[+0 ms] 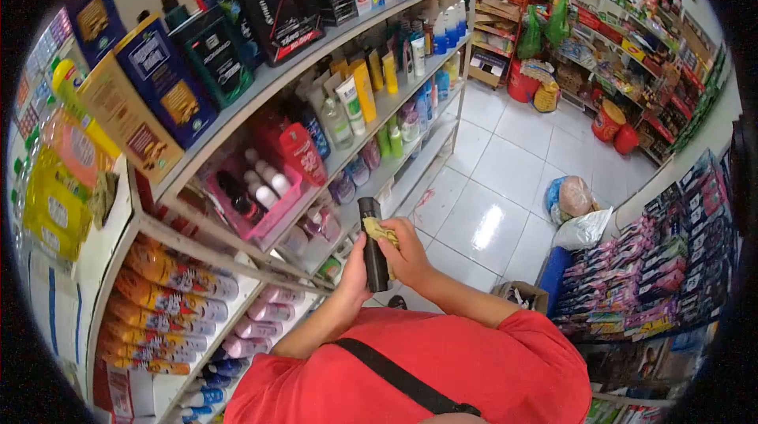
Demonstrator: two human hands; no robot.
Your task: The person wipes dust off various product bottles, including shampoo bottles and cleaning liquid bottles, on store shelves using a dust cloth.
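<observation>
In front of my chest I hold a black cylindrical bottle (378, 268), tilted slightly from upright. My left hand (355, 272) is closed around its left side. A crumpled yellowish cloth (377, 229) is bunched in my right hand (407, 253) and pressed against the bottle's upper right side. The bottle's label, if it has one, cannot be made out. Just beyond my hands is the shelf, where a pink basket (276, 223) contains white-capped and dark roll-on bottles.
Left shelves (347, 144) carry tubes, bottles and boxes; orange bottles (170, 298) lie stacked below. White floor tiles (482, 223) run along the aisle. A stuffed plastic bag (570, 199) rests on the floor. Hanging packets (655, 254) line the right side, with an open carton (521, 296) nearby.
</observation>
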